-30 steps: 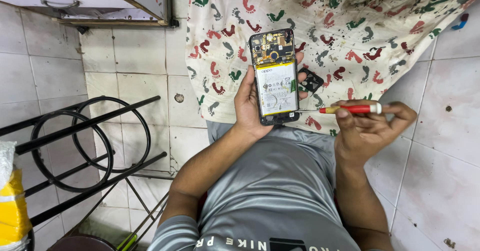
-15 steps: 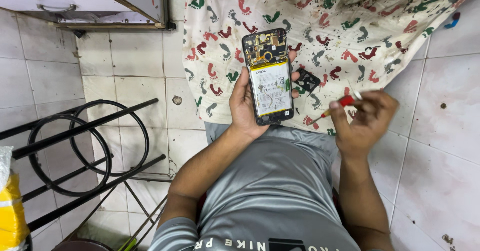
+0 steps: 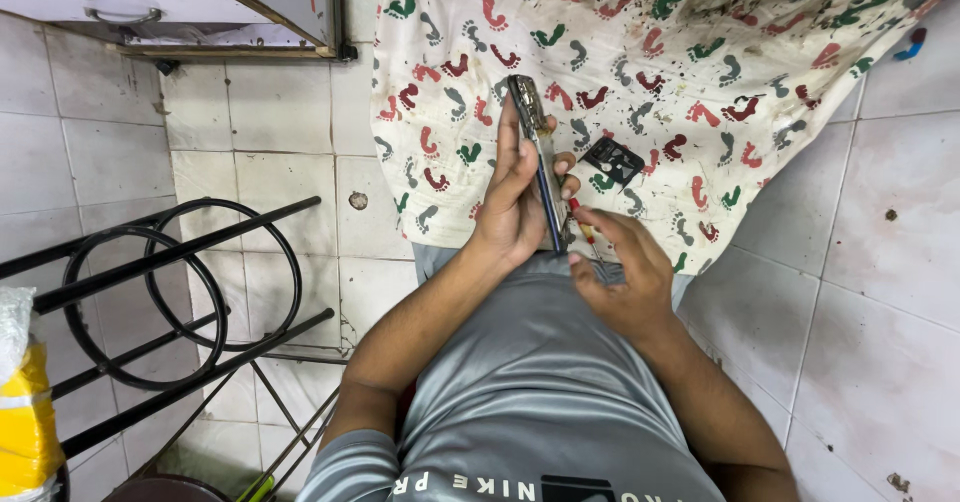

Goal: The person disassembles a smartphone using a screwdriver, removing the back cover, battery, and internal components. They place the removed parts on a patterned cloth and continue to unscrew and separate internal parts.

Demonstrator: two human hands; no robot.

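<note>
Head view shows the left hand (image 3: 515, 207) clamped around a thin, flat phone (image 3: 540, 162), turned edge-on and held upright over a soft cloth (image 3: 700, 72) printed with small coloured footprints. Just beside it, the right hand (image 3: 620, 277) is closed on a slim screwdriver (image 3: 583, 234) with a red handle, its tip near the phone's lower end. A small black square part (image 3: 613, 160) lies on the cloth near the hands, and glossy pale tiles (image 3: 880, 292) surround the cloth.
</note>
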